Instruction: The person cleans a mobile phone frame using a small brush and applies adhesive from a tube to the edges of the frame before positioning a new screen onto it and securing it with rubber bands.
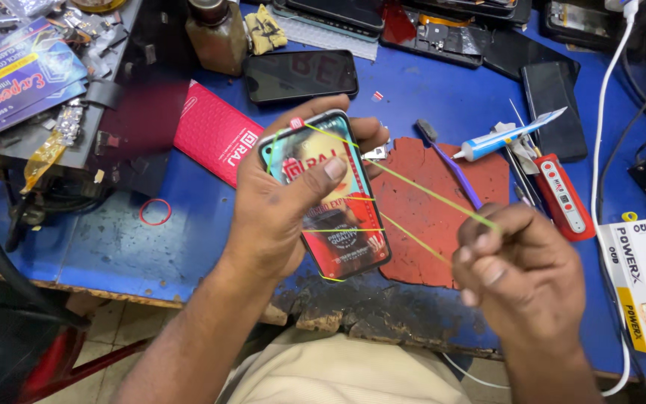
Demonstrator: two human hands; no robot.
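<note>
A smartphone [327, 198] with a red, teal and black printed label over its glass is held upright in the left hand [278, 202]. A yellow-green rubber band [420, 191] stretches across that label to the right hand [521, 273]. Behind it on the blue worktop [413, 90] lies a flat red packet [214, 131], and beyond that a phone with a dark screen [300, 75]. A purple and blue printed card [16, 71] sits far left. At the right edge stands a white box with yellow trim [644, 284]. A red tool with a small white display [566, 198] lies near it.
</note>
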